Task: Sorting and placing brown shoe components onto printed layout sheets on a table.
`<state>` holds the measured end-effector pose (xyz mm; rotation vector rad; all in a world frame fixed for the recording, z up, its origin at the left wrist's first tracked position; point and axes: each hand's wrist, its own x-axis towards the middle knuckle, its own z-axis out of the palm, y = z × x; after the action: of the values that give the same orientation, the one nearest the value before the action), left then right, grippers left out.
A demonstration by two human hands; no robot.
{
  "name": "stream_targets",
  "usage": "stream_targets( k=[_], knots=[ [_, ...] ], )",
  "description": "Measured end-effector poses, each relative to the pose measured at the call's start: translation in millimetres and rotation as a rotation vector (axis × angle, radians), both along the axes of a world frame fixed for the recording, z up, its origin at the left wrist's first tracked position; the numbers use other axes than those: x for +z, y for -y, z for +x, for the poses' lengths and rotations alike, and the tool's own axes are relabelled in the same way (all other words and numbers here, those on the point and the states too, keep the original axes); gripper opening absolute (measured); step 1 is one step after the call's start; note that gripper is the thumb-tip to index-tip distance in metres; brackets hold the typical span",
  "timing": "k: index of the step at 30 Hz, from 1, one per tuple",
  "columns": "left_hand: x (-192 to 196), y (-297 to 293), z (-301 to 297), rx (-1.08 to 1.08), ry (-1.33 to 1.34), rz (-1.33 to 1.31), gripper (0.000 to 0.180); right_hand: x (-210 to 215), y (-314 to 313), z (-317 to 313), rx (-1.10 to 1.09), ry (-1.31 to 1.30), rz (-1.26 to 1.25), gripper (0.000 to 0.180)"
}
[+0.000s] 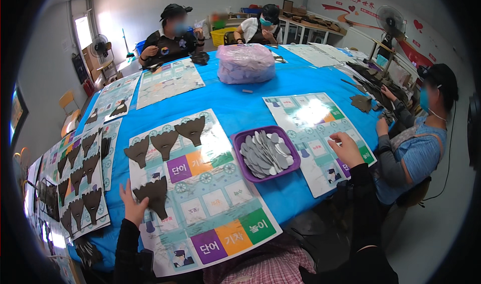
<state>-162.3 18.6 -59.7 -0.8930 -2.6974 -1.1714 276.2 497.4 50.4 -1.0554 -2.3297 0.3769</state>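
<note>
My left hand, fingers spread, is at the left edge of a printed board, its thumb at the rim of a dark fan-shaped cutout with a small slit. Three similar dark cutouts lie in a row along the board's far part. My right hand hovers over a second printed board, with fingers loosely bent and apart and nothing visible in them. Between the boards stands a purple basket full of flat grey-white oval pieces.
Blue cloth covers the table. A pink plastic bag of pale pieces stands farther back. More boards with dark cutouts lie at left. Two people sit across the table; another person handles dark pieces at right.
</note>
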Motion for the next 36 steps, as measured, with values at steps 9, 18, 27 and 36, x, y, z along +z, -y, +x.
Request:
stream_targets(
  k=[9,18,27,36],
  knots=[
    [37.5,-21.2,60.2,-0.331,-0.040,-0.534,0.066,-118.3,7.3,75.2,-0.181,0.386,0.223,0.081],
    [56.1,-22.0,73.2,-0.284,-0.003,-0.611,0.074,-32.1,44.8,87.3,0.492,0.406,0.312,0.033],
    [49.1,-31.8,70.3,-0.300,-0.065,-0.575,0.072,45.8,26.2,91.4,-0.047,0.188,0.597,0.017],
    [47.4,-22.8,76.5,-0.294,-0.088,-0.567,0.074,-0.6,15.2,90.0,0.048,0.082,0.602,0.015]
  ],
)
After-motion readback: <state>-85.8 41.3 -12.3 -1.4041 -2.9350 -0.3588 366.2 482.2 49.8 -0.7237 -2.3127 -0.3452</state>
